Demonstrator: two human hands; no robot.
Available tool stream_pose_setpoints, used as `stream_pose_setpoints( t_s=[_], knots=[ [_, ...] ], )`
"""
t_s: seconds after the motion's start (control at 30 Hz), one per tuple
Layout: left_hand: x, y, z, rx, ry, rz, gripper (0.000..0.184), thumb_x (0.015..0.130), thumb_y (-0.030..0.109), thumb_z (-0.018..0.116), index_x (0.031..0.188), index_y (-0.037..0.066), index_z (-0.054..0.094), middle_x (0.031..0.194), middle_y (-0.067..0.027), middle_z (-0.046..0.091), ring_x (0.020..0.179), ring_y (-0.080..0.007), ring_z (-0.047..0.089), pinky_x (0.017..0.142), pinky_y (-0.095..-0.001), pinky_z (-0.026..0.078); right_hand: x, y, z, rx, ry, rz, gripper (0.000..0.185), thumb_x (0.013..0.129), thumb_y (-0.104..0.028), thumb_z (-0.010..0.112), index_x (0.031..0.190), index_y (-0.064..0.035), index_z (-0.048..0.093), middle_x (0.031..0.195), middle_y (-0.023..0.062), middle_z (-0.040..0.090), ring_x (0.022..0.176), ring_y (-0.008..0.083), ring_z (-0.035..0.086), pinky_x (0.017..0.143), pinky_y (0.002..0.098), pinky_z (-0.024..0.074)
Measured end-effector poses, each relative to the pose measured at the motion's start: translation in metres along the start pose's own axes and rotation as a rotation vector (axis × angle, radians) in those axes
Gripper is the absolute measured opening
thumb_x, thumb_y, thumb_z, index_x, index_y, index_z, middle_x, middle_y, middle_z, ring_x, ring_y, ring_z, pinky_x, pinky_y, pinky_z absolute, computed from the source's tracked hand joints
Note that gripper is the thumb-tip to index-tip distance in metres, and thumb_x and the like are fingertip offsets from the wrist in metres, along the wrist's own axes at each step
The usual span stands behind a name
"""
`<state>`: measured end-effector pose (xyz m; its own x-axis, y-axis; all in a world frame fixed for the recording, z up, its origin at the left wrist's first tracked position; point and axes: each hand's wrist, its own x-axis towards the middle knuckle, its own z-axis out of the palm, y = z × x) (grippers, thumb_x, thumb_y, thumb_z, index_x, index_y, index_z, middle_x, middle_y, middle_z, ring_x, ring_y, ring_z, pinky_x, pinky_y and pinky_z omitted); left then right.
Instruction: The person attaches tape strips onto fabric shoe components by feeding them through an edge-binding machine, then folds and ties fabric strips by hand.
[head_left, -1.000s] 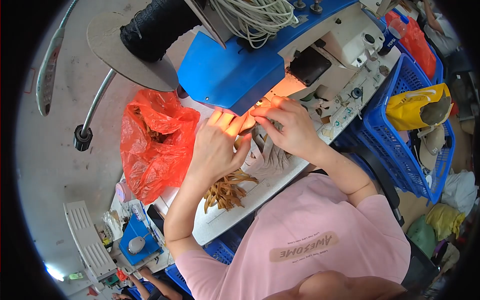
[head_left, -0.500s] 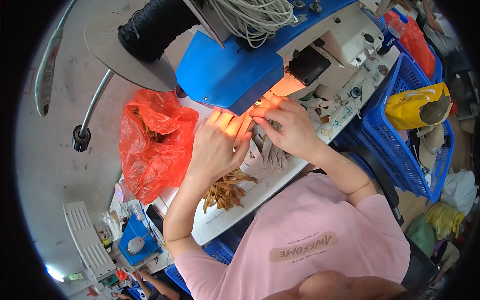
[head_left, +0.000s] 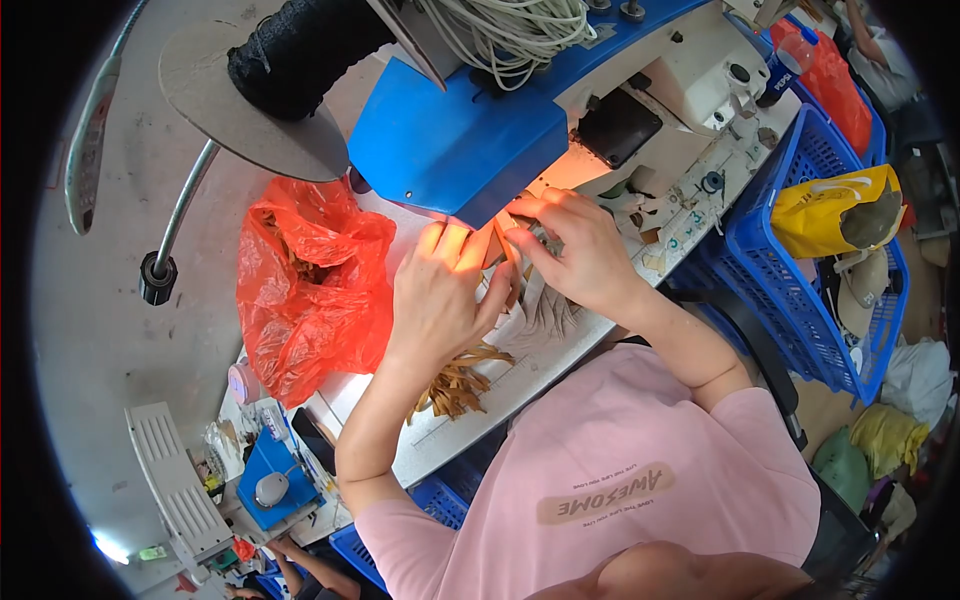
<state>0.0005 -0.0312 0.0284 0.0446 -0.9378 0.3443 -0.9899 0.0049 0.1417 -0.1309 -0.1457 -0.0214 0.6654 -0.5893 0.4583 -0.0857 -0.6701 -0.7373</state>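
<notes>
Under the blue head of a sewing machine (head_left: 460,140), lit by its orange lamp, both hands work close together at a narrow fabric strip (head_left: 507,238). My left hand (head_left: 440,290) has its fingertips beneath the head, and its thumb bends against the strip. From the other side, my right hand (head_left: 585,255) pinches the strip between thumb and fingers. The needle area is mostly hidden by the hands and the head. A bunch of brown strips (head_left: 460,385) lies on the table below my left wrist, and pale fabric strips (head_left: 550,315) lie beneath my right hand.
A red plastic bag (head_left: 315,300) stands left of my left hand. A black thread spool (head_left: 300,60) is above it. Blue crates (head_left: 800,260) with a yellow bag (head_left: 835,210) stand at the right. Small scraps litter the machine bed. Another person's arm (head_left: 315,570) shows at lower left.
My left hand has moved slightly right and down, its thumb now against a strip. The strip between the hands has turned more upright. My right hand has barely shifted.
</notes>
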Motion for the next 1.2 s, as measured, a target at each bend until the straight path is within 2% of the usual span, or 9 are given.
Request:
stream_pose_setpoints(
  t_s=[0.1, 0.2, 0.4, 0.9, 1.2],
  knots=[
    [-0.002, 0.008, 0.002, -0.018, -0.066, -0.102, 0.041, 0.079, 0.021, 0.067, 0.111, -0.004, 0.062, 0.11, -0.0172, 0.06, 0.097, -0.0347, 0.058, 0.08, -0.0402, 0.049, 0.0, 0.0, 0.0, -0.001, -0.001, 0.009, 0.019, 0.086, -0.017, 0.063, 0.1, -0.0049, 0.067, 0.084, 0.0103, 0.061, 0.082, 0.0287, 0.06, 0.074, 0.0404, 0.0481],
    [-0.005, 0.01, 0.01, 0.065, -0.024, -0.099, 0.04, 0.08, 0.023, 0.068, 0.11, -0.002, 0.062, 0.11, -0.0157, 0.061, 0.093, -0.033, 0.058, 0.074, -0.0386, 0.051, 0.0, 0.0, -0.001, -0.002, -0.008, -0.002, 0.018, 0.087, -0.015, 0.062, 0.1, -0.0044, 0.067, 0.084, 0.0106, 0.061, 0.081, 0.029, 0.06, 0.074, 0.0402, 0.0482],
    [-0.008, 0.015, 0.018, 0.156, 0.034, -0.073, 0.042, 0.079, 0.023, 0.069, 0.113, 0.0, 0.059, 0.111, -0.0148, 0.06, 0.093, -0.0316, 0.058, 0.071, -0.0372, 0.052, -0.001, 0.002, 0.0, -0.017, 0.006, -0.032, 0.018, 0.087, -0.013, 0.061, 0.102, -0.0047, 0.067, 0.084, 0.0104, 0.061, 0.08, 0.0286, 0.06, 0.073, 0.0396, 0.0484],
    [-0.012, 0.017, 0.028, 0.217, 0.15, -0.043, 0.044, 0.077, 0.022, 0.072, 0.113, 0.0, 0.059, 0.111, -0.0139, 0.059, 0.096, -0.0304, 0.058, 0.073, -0.036, 0.052, -0.002, 0.005, 0.001, -0.026, 0.01, -0.036, 0.021, 0.087, -0.016, 0.061, 0.102, -0.0049, 0.069, 0.081, 0.0102, 0.059, 0.079, 0.0274, 0.059, 0.071, 0.0391, 0.0483],
    [-0.012, 0.02, 0.027, 0.187, 0.114, -0.089, 0.045, 0.077, 0.02, 0.071, 0.115, 0.0, 0.059, 0.11, -0.0136, 0.059, 0.096, -0.0323, 0.058, 0.074, -0.037, 0.053, -0.002, 0.004, 0.001, -0.045, 0.019, -0.049, 0.02, 0.086, -0.017, 0.063, 0.102, -0.0057, 0.069, 0.08, 0.0092, 0.058, 0.078, 0.0276, 0.059, 0.072, 0.0393, 0.0475]
  ],
)
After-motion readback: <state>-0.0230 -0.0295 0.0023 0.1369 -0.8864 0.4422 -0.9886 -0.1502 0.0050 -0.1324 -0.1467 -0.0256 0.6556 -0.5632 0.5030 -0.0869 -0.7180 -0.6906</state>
